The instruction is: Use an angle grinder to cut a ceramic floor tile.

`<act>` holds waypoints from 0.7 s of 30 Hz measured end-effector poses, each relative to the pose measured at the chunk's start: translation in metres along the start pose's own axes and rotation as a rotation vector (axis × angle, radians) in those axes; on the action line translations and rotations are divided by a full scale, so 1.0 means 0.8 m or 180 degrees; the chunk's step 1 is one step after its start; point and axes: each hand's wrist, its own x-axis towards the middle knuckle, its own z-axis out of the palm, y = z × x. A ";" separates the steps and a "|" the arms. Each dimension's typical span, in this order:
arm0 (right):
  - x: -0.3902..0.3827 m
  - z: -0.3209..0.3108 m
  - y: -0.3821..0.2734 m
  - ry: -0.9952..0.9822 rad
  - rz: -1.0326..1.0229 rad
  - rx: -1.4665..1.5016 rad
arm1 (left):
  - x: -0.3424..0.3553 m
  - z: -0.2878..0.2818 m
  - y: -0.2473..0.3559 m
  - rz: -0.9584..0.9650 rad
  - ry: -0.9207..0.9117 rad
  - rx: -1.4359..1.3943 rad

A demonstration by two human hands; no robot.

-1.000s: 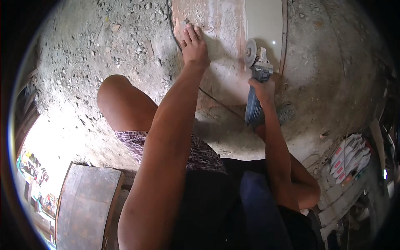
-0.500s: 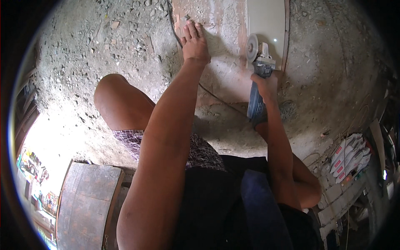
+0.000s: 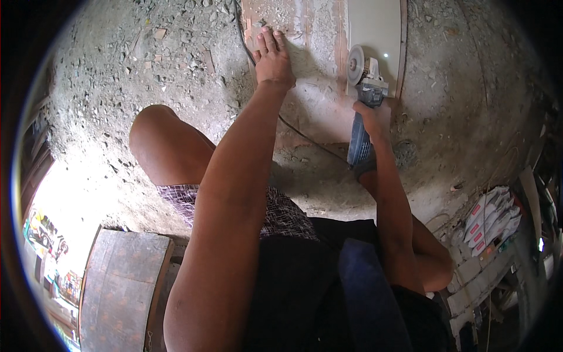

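Right, right hand (image 3: 372, 119) clenched round blue-and-grey corded angle grinder (image 3: 369, 94); its round pale disc (image 3: 355, 66) sits at left edge of glossy beige strip (image 3: 375, 26), contact unclear. Left hand (image 3: 274, 67) palm-down, grasping nothing, on dusty pinkish board (image 3: 319, 108).

We see a rough, grey floor (image 3: 451, 135), dusty and uneven, with loose stones (image 3: 214, 16) strewn most thickly over its far left part. Toward its near left corner a strong white glare (image 3: 102, 188) washes out the ground for us, and past it, at the left edge, sit small colourful things (image 3: 46, 232) too blurred to tell. At that near left corner we also find a flat, worn panel (image 3: 120, 281) with a wooden edge. Near the floor's right edge we see white packages (image 3: 492, 217) piled by grey blocks (image 3: 478, 281), with dim clutter (image 3: 550, 199) beyond.
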 end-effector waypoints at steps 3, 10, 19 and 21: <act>0.003 -0.002 -0.002 -0.0011 0.0016 -0.0027 | 0.001 -0.002 0.001 -0.0015 -0.0019 0.0009; 0.010 -0.005 -0.001 -0.0121 -0.0014 0.0037 | -0.005 -0.035 0.014 -0.0131 -0.0494 -0.0105; 0.019 0.000 -0.032 -0.0028 -0.0010 -0.0097 | -0.007 -0.033 0.009 -0.0144 -0.0417 -0.0175; 0.026 -0.002 -0.033 -0.0017 -0.0012 -0.0138 | -0.006 -0.030 0.011 -0.0135 -0.0385 -0.0184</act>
